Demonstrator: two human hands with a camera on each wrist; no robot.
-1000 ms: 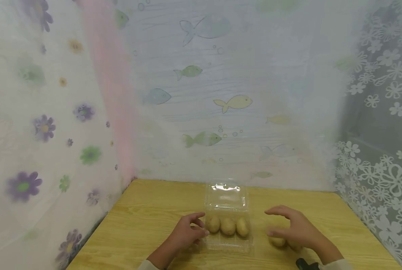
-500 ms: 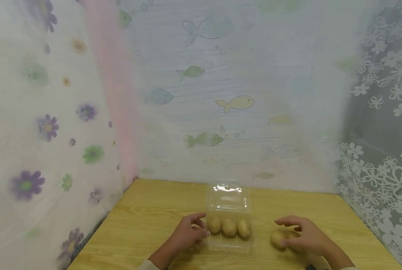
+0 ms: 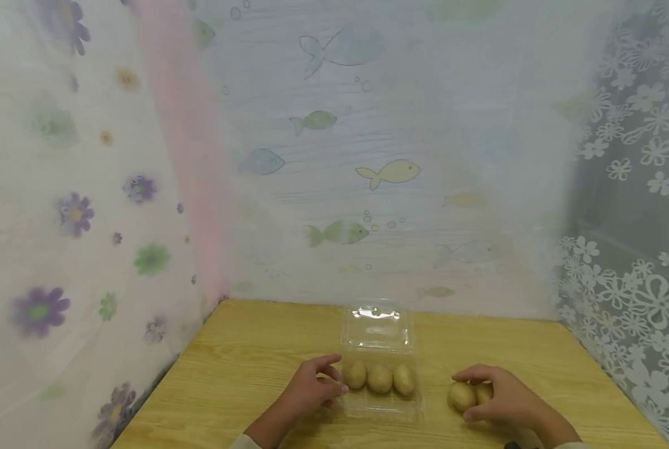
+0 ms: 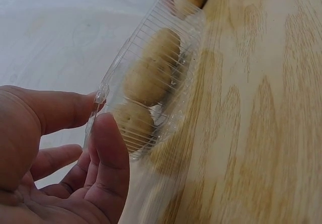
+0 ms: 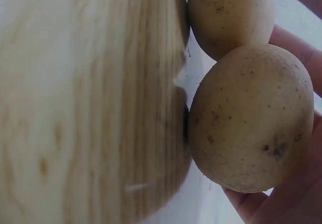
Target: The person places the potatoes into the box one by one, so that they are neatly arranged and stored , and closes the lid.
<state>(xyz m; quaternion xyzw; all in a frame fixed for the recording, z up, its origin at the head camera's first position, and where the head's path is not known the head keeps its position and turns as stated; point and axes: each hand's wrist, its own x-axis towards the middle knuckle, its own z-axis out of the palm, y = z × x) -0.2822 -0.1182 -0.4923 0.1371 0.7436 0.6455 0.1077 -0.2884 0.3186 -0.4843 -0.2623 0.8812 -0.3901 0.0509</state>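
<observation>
Brings the right hand (image 3: pixel 503 394) lower than a second ago, curling it about two loose potatoes (image 3: pixel 460 397) on the counter (image 3: pixel 244 355), while pinching the left edge of a clear plastic container (image 3: pixel 382 409) with the left hand (image 3: pixel 311 388). Leaves bare counter between container and loose pair, and more reaching left toward the flowered curtain (image 3: pixel 87 255) and back to the fish-printed curtain (image 3: pixel 424 125). Count three potatoes (image 3: pixel 379 378) in a row inside the container, below its opened lid (image 3: pixel 376 340), making five altogether.
</observation>
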